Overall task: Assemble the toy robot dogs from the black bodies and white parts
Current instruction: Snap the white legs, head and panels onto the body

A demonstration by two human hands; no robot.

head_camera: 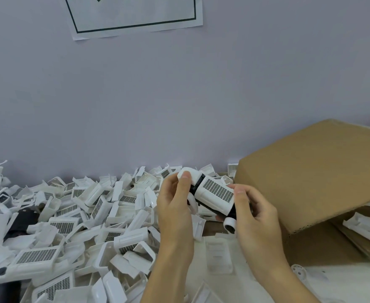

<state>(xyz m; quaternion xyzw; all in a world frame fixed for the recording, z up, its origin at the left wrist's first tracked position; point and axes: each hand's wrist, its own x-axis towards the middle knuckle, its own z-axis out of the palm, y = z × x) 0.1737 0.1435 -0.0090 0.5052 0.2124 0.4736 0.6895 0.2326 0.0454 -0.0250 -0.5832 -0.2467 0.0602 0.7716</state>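
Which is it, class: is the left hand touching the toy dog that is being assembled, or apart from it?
Touching. In the head view the left hand grips the toy dog at its white end, thumb pressed on top, while the right hand holds the other end.

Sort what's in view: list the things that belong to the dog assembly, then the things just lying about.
Belongs to the job:
- toy dog, held between left hand and right hand
- pile of white parts
- black bodies in the pile at left

Just lying about:
- cardboard box
- paper sign on the wall
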